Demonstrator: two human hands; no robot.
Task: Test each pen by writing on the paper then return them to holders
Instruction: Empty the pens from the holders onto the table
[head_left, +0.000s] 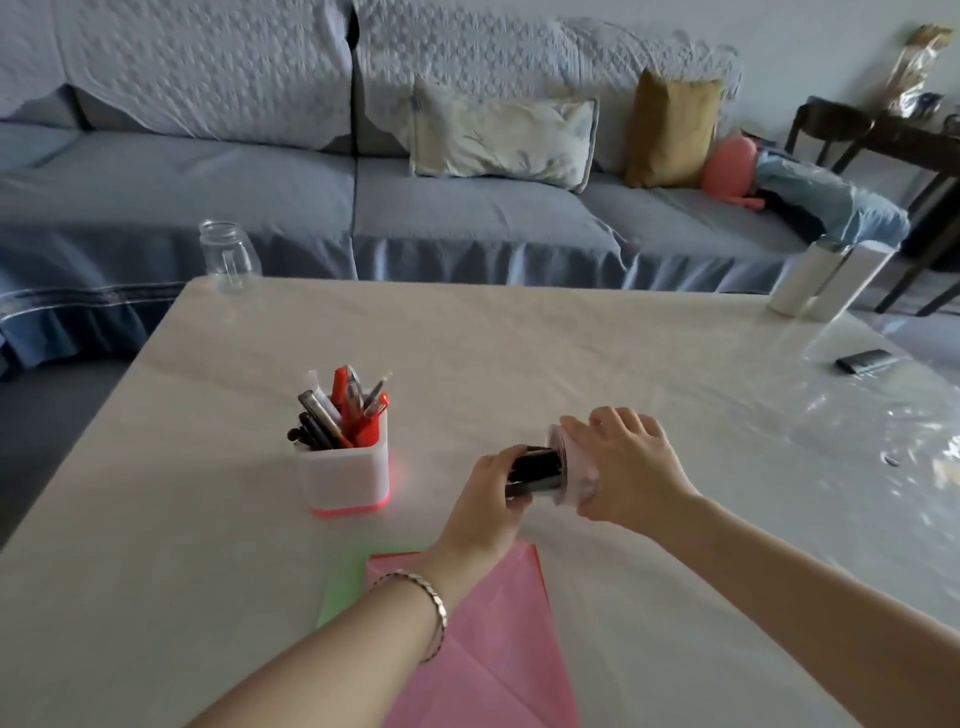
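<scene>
Pink round holder (574, 470) lies tipped on its side at table (571, 353) centre, mouth toward nine o'clock. Right hand (631, 467) is clamped over its body. Left hand (491, 499) is closed around a bundle of dark pens (535, 470) protruding from the mouth. White square holder (345, 475), at nine o'clock, stands upright, filled with red and black pens (345, 410). Pink paper (493, 649) lies at six o'clock over green paper (343, 582). Empty glass jar (228, 257) stands at eleven o'clock.
</scene>
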